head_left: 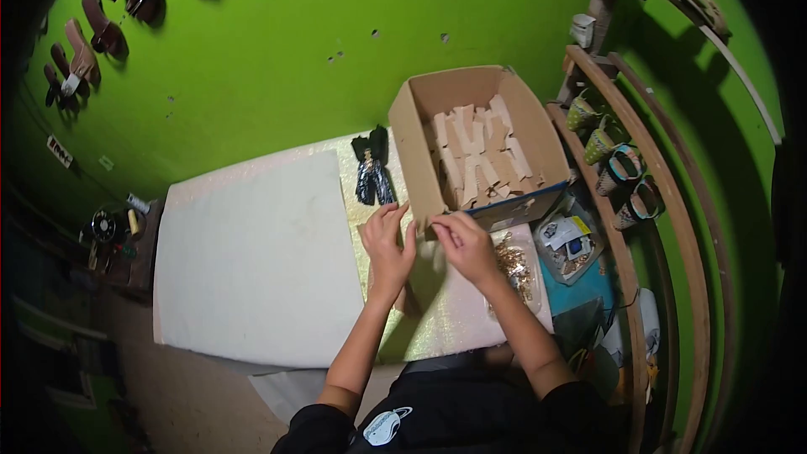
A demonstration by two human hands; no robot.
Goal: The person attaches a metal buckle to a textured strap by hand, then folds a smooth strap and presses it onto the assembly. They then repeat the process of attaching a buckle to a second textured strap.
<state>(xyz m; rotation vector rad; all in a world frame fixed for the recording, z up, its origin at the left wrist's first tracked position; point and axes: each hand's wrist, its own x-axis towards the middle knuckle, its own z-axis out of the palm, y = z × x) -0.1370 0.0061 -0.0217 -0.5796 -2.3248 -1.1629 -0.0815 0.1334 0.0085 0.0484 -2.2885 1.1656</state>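
My left hand (pixel 389 245) is over the table in front of the cardboard box (pixel 414 130), its fingers curled on a tan strip (pixel 405 298). Part of that strip shows beneath the palm and wrist. Close by on the right, my right hand (pixel 465 244) is at the box's near corner. Its thumb and fingertips are pinched together, and what lies between them is too small to make out. Several tan cut strips (pixel 475 147) lie loosely heaped inside the box. A bundle of shiny black straps (pixel 370 170) rests left of it.
A clear tray (pixel 531 273) of gold-coloured metal pieces sits beside my right forearm. Behind it stands a plastic container (pixel 570 235). A wooden rack (pixel 626 202) with patterned shoes (pixel 601 141) rises at the right. A white sheet (pixel 261 261) covers the table's left side. Sandals (pixel 105 29) hang on the green wall.
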